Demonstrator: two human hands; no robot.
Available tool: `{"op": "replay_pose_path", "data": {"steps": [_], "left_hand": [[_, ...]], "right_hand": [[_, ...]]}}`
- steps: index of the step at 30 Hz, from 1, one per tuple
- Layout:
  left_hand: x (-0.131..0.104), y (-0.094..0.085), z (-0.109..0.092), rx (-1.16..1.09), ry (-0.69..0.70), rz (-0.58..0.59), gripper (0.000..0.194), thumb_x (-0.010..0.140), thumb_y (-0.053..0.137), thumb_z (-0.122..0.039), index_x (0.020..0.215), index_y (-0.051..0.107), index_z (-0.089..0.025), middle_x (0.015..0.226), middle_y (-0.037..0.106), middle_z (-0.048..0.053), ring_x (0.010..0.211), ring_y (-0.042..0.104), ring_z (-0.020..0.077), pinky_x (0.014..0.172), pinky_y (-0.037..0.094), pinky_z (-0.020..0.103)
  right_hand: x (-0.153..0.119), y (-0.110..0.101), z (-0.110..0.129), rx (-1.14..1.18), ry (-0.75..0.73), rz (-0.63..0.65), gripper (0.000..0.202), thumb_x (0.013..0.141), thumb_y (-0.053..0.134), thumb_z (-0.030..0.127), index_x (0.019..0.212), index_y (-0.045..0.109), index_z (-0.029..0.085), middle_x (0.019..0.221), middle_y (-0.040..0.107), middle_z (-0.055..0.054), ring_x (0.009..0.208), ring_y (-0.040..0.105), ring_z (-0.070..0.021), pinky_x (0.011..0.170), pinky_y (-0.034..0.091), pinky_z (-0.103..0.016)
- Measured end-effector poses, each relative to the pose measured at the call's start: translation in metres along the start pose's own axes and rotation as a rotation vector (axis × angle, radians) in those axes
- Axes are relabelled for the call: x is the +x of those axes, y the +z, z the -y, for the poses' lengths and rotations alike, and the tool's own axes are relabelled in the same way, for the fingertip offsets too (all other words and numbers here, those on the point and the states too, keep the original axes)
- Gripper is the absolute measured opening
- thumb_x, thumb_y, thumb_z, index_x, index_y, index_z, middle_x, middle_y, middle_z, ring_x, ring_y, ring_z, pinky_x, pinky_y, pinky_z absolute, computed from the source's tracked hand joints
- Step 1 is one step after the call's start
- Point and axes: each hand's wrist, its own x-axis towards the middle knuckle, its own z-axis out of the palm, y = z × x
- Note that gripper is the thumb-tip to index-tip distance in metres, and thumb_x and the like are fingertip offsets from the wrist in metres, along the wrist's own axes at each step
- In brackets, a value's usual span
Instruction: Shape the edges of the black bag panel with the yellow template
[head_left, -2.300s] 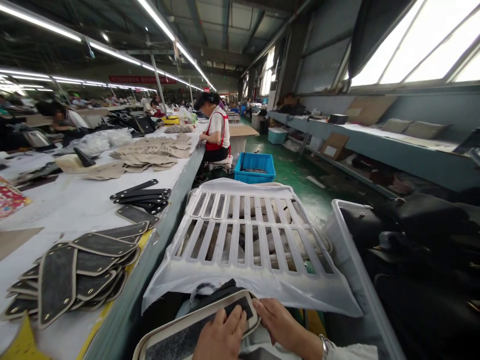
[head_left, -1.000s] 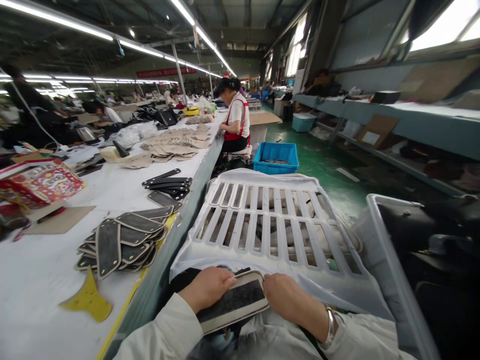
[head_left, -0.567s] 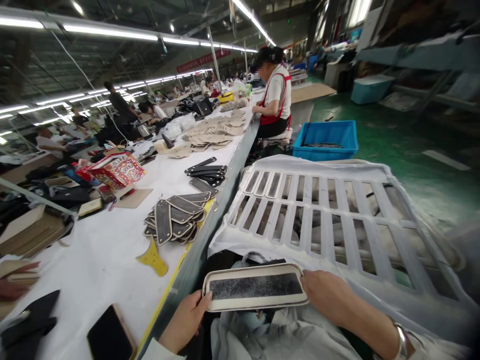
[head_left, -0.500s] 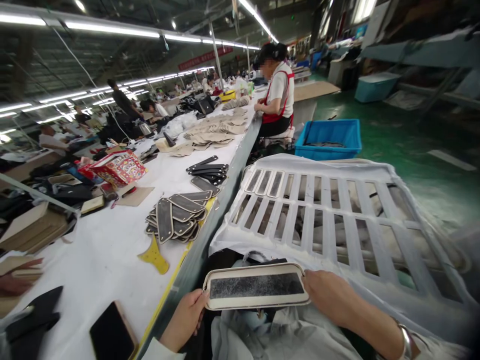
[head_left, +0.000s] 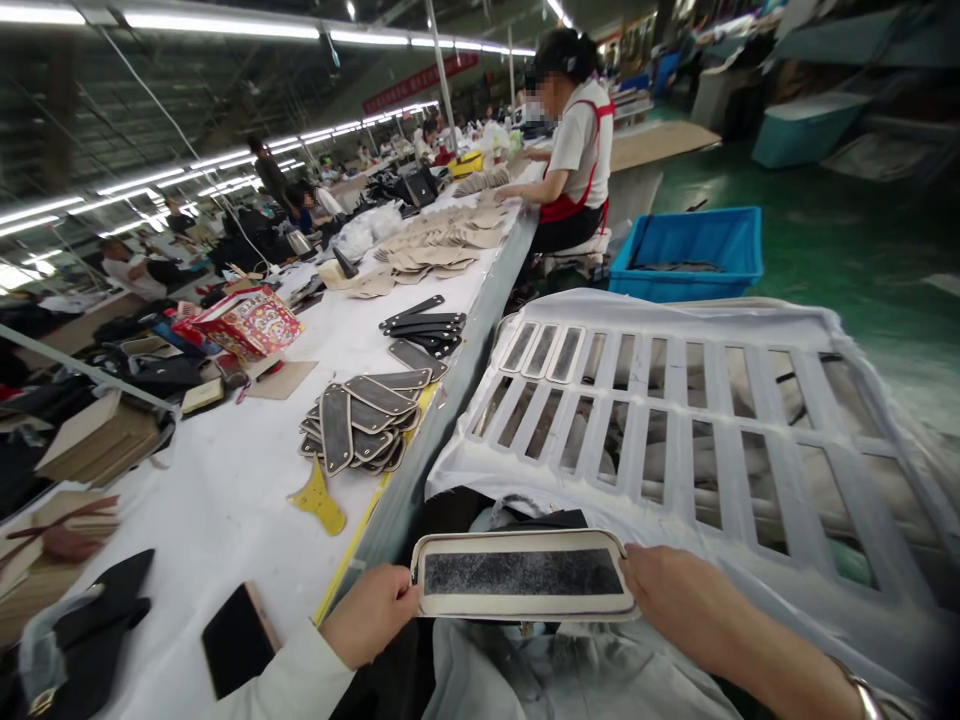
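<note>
A long rounded rectangular panel (head_left: 525, 603), cream at the border and dark speckled in the middle, is stretched level between my two hands above my lap. My left hand (head_left: 373, 612) pinches its left end, with the fingers curled in. At the opposite end my right hand (head_left: 675, 590) grips the corner, its fingertips partly hidden. Just beyond lies a slatted rack draped in white cloth (head_left: 465, 470), with three similar panels (head_left: 541, 352) side by side at its far left corner. A pile of grey, cream-edged strips (head_left: 335, 430) rests on the table to the left.
On the white table (head_left: 225, 500) are a yellow tool (head_left: 320, 500), a phone (head_left: 238, 640), black straps (head_left: 424, 325) and a red patterned box (head_left: 251, 322). A co-worker (head_left: 577, 150) in a red apron sits farther along. A blue bin (head_left: 690, 250) stands beyond the rack.
The view has turned slightly, and the panel appears a little farther right and lower. My left hand has tightened its fingers at the panel's end. The co-worker's arms have moved over the table.
</note>
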Motion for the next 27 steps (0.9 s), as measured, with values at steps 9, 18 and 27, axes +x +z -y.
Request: {"op": "replay_pose_path", "data": {"steps": [9, 18, 27], "left_hand": [[0.005, 0.015, 0.008, -0.259, 0.094, 0.026, 0.044, 0.083, 0.031, -0.06, 0.07, 0.044, -0.02, 0.058, 0.046, -0.003, 0.053, 0.052, 0.0133, 0.048, 0.046, 0.025], [0.011, 0.013, -0.001, -0.244, 0.094, -0.032, 0.05, 0.084, 0.03, -0.065, 0.064, 0.043, -0.021, 0.053, 0.042, -0.002, 0.047, 0.047, 0.0147, 0.045, 0.04, 0.027], [0.016, 0.005, -0.005, -0.019, 0.12, -0.058, 0.035, 0.089, 0.022, -0.042, 0.067, 0.04, -0.021, 0.063, 0.048, 0.001, 0.058, 0.055, 0.017, 0.048, 0.041, 0.025]], "right_hand": [[0.005, 0.0, -0.009, 0.068, 0.022, 0.041, 0.024, 0.082, 0.04, 0.007, 0.082, 0.063, 0.013, 0.078, 0.07, -0.015, 0.073, 0.068, -0.0278, 0.057, 0.042, -0.033], [0.005, 0.007, -0.016, 0.113, -0.076, -0.104, 0.023, 0.083, 0.04, 0.011, 0.075, 0.061, 0.016, 0.07, 0.067, -0.008, 0.065, 0.065, -0.0191, 0.057, 0.041, -0.026], [0.005, 0.004, -0.013, 0.135, -0.045, -0.106, 0.027, 0.085, 0.037, 0.012, 0.076, 0.062, 0.015, 0.071, 0.067, -0.01, 0.068, 0.065, -0.0196, 0.06, 0.041, -0.027]]}}
